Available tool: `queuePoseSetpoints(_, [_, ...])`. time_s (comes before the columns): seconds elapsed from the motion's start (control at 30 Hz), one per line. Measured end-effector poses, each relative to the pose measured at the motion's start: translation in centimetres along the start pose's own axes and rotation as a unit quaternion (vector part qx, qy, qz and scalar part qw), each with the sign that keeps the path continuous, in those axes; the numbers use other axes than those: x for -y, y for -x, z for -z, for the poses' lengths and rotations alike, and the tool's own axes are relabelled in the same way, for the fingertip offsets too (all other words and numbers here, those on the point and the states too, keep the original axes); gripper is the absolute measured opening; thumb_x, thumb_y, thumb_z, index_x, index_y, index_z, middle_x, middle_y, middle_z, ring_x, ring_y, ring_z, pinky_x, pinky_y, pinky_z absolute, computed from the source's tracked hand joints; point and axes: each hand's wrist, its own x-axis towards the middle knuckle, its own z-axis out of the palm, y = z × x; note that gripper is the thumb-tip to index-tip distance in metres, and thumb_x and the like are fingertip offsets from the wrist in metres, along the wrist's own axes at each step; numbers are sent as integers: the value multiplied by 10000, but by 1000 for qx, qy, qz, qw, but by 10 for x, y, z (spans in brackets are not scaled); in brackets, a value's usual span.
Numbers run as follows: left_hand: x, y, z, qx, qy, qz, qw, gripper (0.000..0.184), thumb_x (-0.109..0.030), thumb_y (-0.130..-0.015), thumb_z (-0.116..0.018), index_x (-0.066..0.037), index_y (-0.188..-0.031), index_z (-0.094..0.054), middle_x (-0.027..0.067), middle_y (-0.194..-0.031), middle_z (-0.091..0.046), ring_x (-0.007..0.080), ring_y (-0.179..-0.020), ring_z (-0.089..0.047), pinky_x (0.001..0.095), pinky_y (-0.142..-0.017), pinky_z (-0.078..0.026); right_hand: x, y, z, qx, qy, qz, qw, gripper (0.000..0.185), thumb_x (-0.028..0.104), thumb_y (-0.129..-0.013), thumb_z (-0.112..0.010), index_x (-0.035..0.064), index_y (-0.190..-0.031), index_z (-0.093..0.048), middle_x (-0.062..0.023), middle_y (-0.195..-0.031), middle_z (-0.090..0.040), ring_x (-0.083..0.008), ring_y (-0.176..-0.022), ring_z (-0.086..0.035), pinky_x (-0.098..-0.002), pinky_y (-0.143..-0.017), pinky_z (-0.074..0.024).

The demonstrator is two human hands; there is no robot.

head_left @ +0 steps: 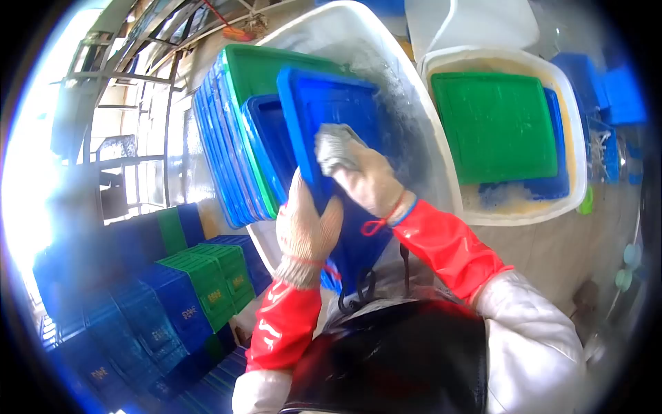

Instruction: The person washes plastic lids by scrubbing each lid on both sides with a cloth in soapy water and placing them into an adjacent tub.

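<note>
A blue plastic lid (338,114) is tilted up in front of me, over a large white tub (441,165) with foamy water. My left hand (307,224), in a pale knit glove, grips the lid's near left edge. In my right hand (369,179), also gloved, is a bunched grey cloth (336,146), pressed against the lid's face near its left rim. The fingers of the right hand are partly hidden behind the cloth. Behind the lid, a stack of blue and green lids (231,145) leans at the tub's left side.
To the right stands a second white tub (583,172) holding a green lid (493,127) over a blue one in cloudy water. Blue and green crates (207,279) are stacked at lower left. More blue containers (624,93) sit at far right. A broom (236,32) lies at the back.
</note>
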Motion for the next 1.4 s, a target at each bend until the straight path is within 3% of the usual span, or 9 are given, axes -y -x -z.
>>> queuePoseSetpoints(0.1, [-6, 21, 52, -28, 156, 93, 983, 398, -100, -820, -654, -37, -1213, -637, 64, -855, -677, 112, -682, -618, 302, -635, -518, 39, -35, -27, -8, 35, 117, 992, 423, 171, -839, -718, 43, -1235, -641, -202, -1188, -663, -383, -1139, -627, -449, -1002, -503])
queuePoseSetpoints(0.23, [-21, 74, 134, -141, 223, 141, 954, 450, -84, -808, -664, 54, -1234, -613, 47, -999, -661, 125, -838, -591, 271, -740, -501, 25, -69, -68, 8, 75, 237, 968, 469, 207, -826, -721, 55, -1263, -641, -201, -1205, -664, -412, -1144, -615, -470, -1024, -485])
queuePoseSetpoints(0.6, [-44, 161, 158, -316, 292, 133, 893, 741, -116, -693, -766, 103, -1366, -543, 121, -1108, -677, 180, -922, -648, 304, -831, -541, -59, 123, 23, 228, 117, -407, 877, 327, 231, -965, -616, 123, -1274, -610, -233, -1137, -685, -446, -1112, -642, -427, -968, -505])
queuePoseSetpoints(0.7, [-62, 146, 171, -264, 222, 84, 935, 688, -15, -693, -697, 104, -1354, -548, 108, -1059, -686, 151, -853, -642, 273, -765, -536, -90, 137, 48, 317, -183, -354, 861, 291, 252, -995, -575, 111, -1246, -615, -215, -1103, -697, -436, -1057, -654, -432, -947, -503])
queuePoseSetpoints(0.83, [-95, 110, 199, -279, 140, -7, 950, 706, 22, -689, -510, 96, -1391, -532, 98, -1158, -669, 154, -942, -628, 261, -807, -508, -66, 119, 81, 212, 89, -161, 960, 270, 186, -965, -580, 27, -1181, -613, -177, -1051, -672, -369, -1030, -645, -435, -899, -506])
queuePoseSetpoints(1.03, [-32, 63, 312, -361, -168, -37, 916, 474, -49, -869, -662, 70, -1322, -590, 120, -1194, -659, 183, -1012, -641, 295, -811, -537, 25, 108, 146, 247, 190, -124, 942, 370, 216, -856, -679, 41, -1181, -659, -192, -1149, -652, -364, -1100, -630, -412, -985, -512])
queuePoseSetpoints(1.17, [-27, 1, 292, -349, -253, -514, 742, 409, -275, -1021, -633, 63, -1252, -612, 173, -1199, -681, 222, -1017, -700, 325, -862, -585, 22, 135, 157, 180, 268, -78, 943, 403, 226, -836, -705, 63, -1203, -671, -173, -1265, -646, -359, -1129, -639, -419, -950, -540])
queuePoseSetpoints(1.27, [-1, 4, 224, -417, -146, -363, 820, 453, -308, -1039, -581, 68, -1291, -570, 195, -1262, -649, 241, -1090, -675, 355, -922, -568, 54, 127, 168, 176, 212, -142, 951, 405, 138, -844, -666, 88, -1246, -670, -173, -1310, -639, -367, -1163, -630, -410, -966, -532])
queuePoseSetpoints(1.4, [46, 26, 104, -154, 278, -75, 945, 491, -302, -1052, -537, 48, -1393, -494, 203, -1357, -590, 266, -1198, -622, 391, -1008, -529, 88, 77, 135, 235, 9, -116, 965, 304, 76, -881, -626, 67, -1178, -689, -167, -1167, -687, -341, -1053, -675, -389, -909, -536])
